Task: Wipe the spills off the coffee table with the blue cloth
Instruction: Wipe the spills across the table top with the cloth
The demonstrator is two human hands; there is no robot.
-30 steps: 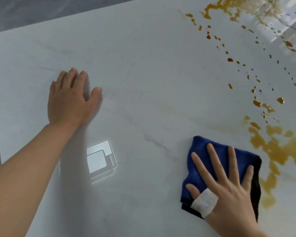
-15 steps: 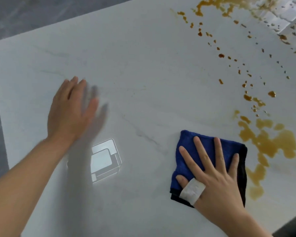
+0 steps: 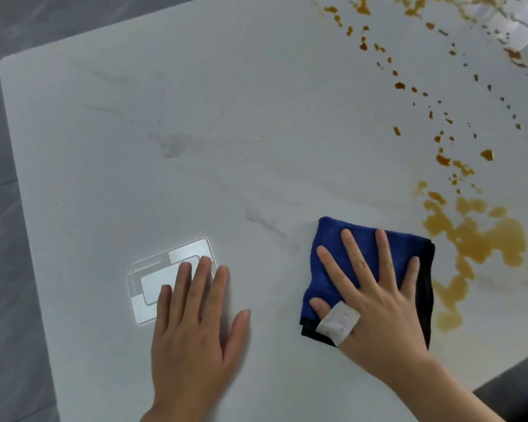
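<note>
A folded blue cloth (image 3: pixel 333 269) with a black edge lies flat on the white marble coffee table (image 3: pixel 226 132). My right hand (image 3: pixel 375 300) presses on it with fingers spread straight; the thumb wears a white bandage. Just right of the cloth spreads a large brown spill (image 3: pixel 482 242), with several smaller brown drops (image 3: pixel 442 159) trailing up to the far right corner. My left hand (image 3: pixel 195 324) rests flat on the table, left of the cloth, fingers straight.
A bright rectangular light reflection (image 3: pixel 153 278) lies on the tabletop under my left fingertips. The table's left edge and rounded far corner (image 3: pixel 5 65) border a grey floor (image 3: pixel 0 269). A dark strip shows past the near right edge.
My left hand has slid from the far left toward me and to the right, now beside the cloth. The right hand and cloth have stayed almost still next to the spill.
</note>
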